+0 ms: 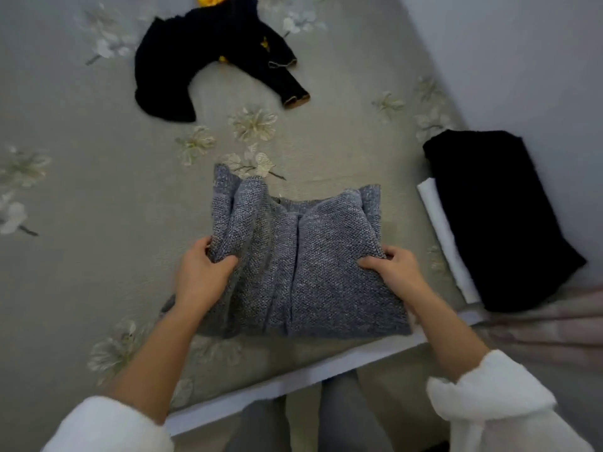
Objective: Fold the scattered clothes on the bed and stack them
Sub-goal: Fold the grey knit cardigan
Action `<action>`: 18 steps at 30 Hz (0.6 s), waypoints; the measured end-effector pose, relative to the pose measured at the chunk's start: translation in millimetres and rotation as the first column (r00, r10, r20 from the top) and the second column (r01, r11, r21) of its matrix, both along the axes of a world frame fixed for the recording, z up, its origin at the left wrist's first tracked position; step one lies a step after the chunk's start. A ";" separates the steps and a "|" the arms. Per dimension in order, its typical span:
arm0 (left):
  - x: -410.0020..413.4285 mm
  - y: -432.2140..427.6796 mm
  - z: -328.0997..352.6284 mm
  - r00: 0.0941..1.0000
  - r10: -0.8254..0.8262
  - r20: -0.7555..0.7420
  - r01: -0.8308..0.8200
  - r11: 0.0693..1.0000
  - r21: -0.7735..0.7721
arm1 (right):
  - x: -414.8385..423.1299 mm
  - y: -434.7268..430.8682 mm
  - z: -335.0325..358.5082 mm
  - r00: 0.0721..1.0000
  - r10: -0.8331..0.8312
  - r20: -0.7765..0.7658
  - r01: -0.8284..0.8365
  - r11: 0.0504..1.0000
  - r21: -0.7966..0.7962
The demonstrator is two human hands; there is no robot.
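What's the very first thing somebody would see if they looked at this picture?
Most likely the grey knit sweater in the middle of the flowered bedspread, gripped at its sides by the left hand and the right hand. Next come the crumpled black top with yellow bits, lying farther up the bed, and the folded black garment stacked on a folded white cloth at the right edge.

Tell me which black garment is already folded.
The black garment at the right edge of the bed, a flat rectangle on a white folded piece; the black tan-cuffed top lies sprawled, sleeves out.
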State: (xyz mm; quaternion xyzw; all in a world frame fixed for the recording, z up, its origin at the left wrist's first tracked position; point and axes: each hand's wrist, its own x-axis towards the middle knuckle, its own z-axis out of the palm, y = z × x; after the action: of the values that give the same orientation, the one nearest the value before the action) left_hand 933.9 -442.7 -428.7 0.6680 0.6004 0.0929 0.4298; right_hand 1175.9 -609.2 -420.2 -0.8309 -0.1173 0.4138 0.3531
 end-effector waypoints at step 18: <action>429.6 -77.8 73.5 0.872 -0.488 -0.036 0.467 0.809 0.357 | 203.5 -174.0 62.6 0.720 -0.694 -0.018 0.668 0.686 0.290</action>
State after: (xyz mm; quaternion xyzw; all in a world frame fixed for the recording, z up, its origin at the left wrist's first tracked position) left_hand 1363.5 -520.5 -355.2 0.8606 0.3739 0.1077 0.3287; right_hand 1379.4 -783.2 -357.6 -0.7755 0.1267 0.1931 0.5875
